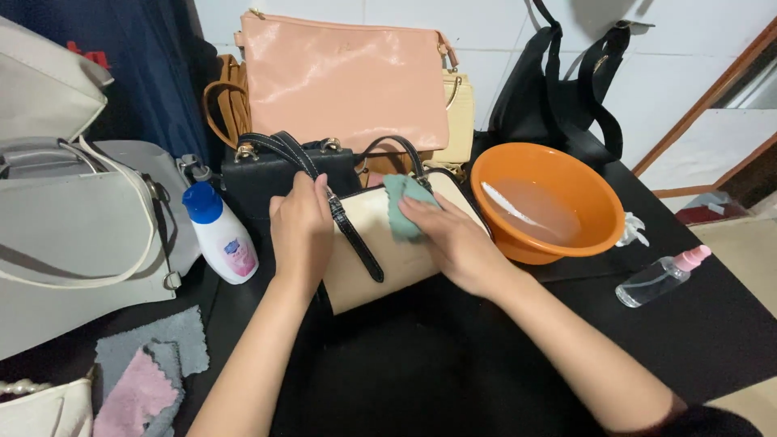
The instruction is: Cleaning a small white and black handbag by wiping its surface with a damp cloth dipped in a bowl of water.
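Right grip [453,239] pressing green cloth [405,206], cream handbag [396,259]

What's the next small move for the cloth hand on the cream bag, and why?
Probably drag the green cloth down the cream handbag: the right hand presses it near the top edge, the left hand steadies the bag, and the panel below lies uncovered.
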